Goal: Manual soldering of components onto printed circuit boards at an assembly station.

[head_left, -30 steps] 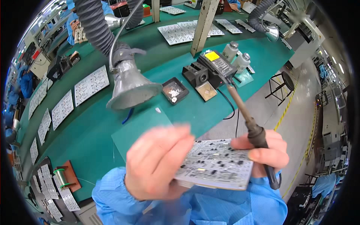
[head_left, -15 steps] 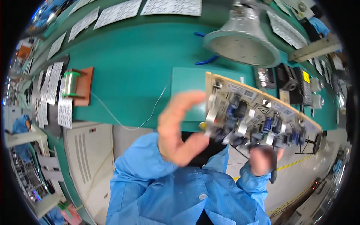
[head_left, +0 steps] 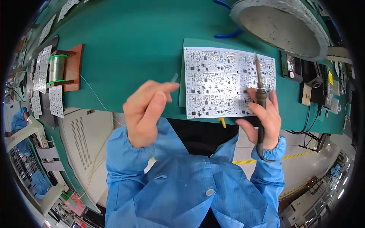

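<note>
Head view, and I see the two hands well apart, either side of a white circuit board point(head_left: 213, 81) spread out over a green mat point(head_left: 194, 43) by the near edge of the worktop point(head_left: 133, 53). The right hand point(head_left: 269, 119) grips a soldering iron point(head_left: 261, 97), tip pointing away across the board, fingers by its near right corner. Fingers half curled, the left hand point(head_left: 144, 110) hovers just beside the board; whether it pinches the wire point(head_left: 95, 92) trailing from the spool point(head_left: 57, 69), I can't tell.
</note>
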Demonstrator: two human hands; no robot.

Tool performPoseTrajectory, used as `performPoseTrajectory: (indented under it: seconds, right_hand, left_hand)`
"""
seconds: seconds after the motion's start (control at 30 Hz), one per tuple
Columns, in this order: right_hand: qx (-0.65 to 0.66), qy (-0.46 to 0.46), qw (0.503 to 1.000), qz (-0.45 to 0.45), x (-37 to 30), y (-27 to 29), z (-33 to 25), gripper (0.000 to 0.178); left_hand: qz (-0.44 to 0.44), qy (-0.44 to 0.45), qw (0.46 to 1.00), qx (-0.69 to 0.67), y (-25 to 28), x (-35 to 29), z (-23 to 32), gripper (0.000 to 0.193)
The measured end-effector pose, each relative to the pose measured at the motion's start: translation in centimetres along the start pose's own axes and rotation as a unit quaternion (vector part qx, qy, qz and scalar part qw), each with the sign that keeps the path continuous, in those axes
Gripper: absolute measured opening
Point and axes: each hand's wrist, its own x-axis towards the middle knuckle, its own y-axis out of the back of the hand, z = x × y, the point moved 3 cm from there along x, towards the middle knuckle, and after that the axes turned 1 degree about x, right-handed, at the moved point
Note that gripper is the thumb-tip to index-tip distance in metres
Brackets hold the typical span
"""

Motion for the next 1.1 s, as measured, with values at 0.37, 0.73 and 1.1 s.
performPoseTrajectory:
  seconds: [0.37,0.73,1.1]
  right_hand:
    - [0.209,-0.050,0.964,0.154,-1.6,-0.6,-1.0,0.040]
    - [0.067,-0.059,0.977,0.195,-3.3,-1.0,1.5,0.038]
    - [0.210,-0.031,0.964,0.162,0.4,-0.1,-0.7,0.026]
  left_hand:
    - [0.025,-0.121,0.990,0.074,-1.8,-1.9,-0.4,0.012]
    - [0.061,-0.139,0.984,0.090,-1.8,-0.6,-0.5,0.012]
    - [0.093,-0.134,0.982,0.091,-2.6,1.2,-0.8,0.013]
